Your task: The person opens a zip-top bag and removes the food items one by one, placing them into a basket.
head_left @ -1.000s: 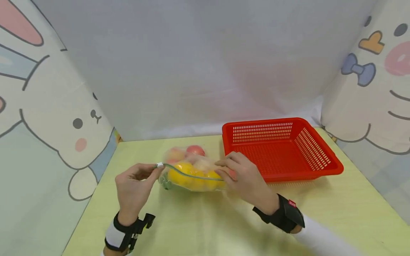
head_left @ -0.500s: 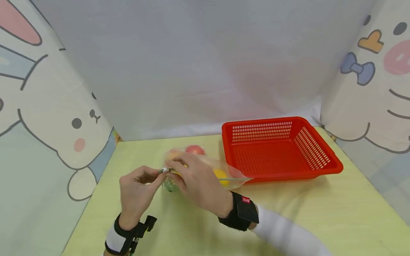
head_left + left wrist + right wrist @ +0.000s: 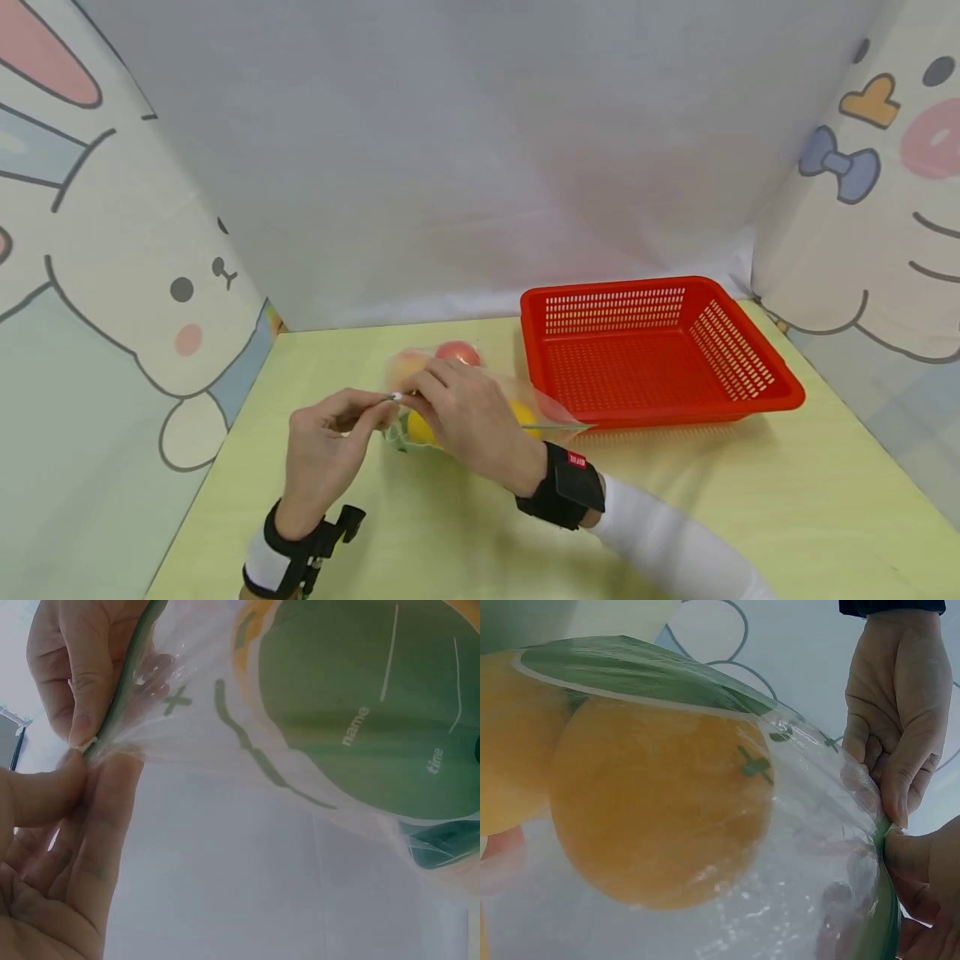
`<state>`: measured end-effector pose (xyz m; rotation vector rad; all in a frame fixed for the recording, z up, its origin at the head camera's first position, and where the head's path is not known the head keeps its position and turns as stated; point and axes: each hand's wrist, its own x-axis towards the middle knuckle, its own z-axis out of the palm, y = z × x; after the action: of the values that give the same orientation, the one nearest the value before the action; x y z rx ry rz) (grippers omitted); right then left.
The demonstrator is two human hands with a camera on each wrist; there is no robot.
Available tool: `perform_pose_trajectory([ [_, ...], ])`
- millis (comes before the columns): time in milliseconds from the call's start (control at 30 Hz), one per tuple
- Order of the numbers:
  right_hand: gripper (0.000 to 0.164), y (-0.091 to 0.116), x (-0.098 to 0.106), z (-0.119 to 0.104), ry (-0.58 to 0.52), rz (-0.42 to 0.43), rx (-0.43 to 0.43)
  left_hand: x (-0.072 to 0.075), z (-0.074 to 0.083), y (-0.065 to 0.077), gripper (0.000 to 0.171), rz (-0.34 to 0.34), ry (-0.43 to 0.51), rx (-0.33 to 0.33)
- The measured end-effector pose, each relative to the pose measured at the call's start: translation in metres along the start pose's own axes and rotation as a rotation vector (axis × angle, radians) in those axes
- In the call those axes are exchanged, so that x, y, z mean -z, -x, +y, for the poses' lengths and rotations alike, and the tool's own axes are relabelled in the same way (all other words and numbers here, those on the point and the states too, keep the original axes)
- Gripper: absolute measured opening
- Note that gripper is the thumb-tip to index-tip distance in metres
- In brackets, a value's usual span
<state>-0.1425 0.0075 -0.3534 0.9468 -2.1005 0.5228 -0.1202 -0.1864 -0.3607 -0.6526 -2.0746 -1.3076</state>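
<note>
A clear zip bag (image 3: 551, 404) with green printing lies on the table, yellow fruit (image 3: 422, 429) and red fruit (image 3: 457, 352) inside it. My left hand (image 3: 326, 454) pinches the left end of its green zip strip (image 3: 133, 667) between thumb and fingertips. Right beside it, my right hand (image 3: 472, 417) pinches at the small white slider (image 3: 396, 397), mostly covered by fingertips. In the left wrist view a green label (image 3: 360, 712) with "name" and "time" shows on the bag. Through the film, the right wrist view shows a round orange-yellow fruit (image 3: 664, 806).
A red perforated plastic basket (image 3: 660, 414) stands to the right, with the bag's far corner reaching its front edge. Behind the pale yellow table (image 3: 750, 492) rises a white cloth wall (image 3: 450, 167), with cartoon-printed panels (image 3: 150, 292) at both sides.
My right hand has moved left along the zip strip from the bag's right part to the slider beside my left hand. Over the last half second both hands have shifted only slightly.
</note>
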Motion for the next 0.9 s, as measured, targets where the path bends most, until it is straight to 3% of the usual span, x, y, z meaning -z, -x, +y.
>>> perform_pose_trajectory([
  [333, 0.028, 0.010, 0.007, 0.004, 0.094, 0.003, 0.019, -0.003, 0.001, 0.000, 0.018, 0.039, 0.041, -0.025],
  [500, 0.031, 0.019, 0.009, 0.011, 0.045, 0.025, 0.033, -0.004, -0.001, 0.000, 0.017, 0.066, 0.029, -0.044],
  [767, 0.028, 0.030, 0.015, 0.020, -0.045, -0.027, 0.009, -0.005, -0.004, 0.001, 0.019, 0.103, 0.013, -0.061],
  [900, 0.032, 0.037, 0.019, 0.024, 0.000, -0.044, -0.006, -0.004, -0.005, 0.002, 0.021, 0.130, -0.004, -0.064],
])
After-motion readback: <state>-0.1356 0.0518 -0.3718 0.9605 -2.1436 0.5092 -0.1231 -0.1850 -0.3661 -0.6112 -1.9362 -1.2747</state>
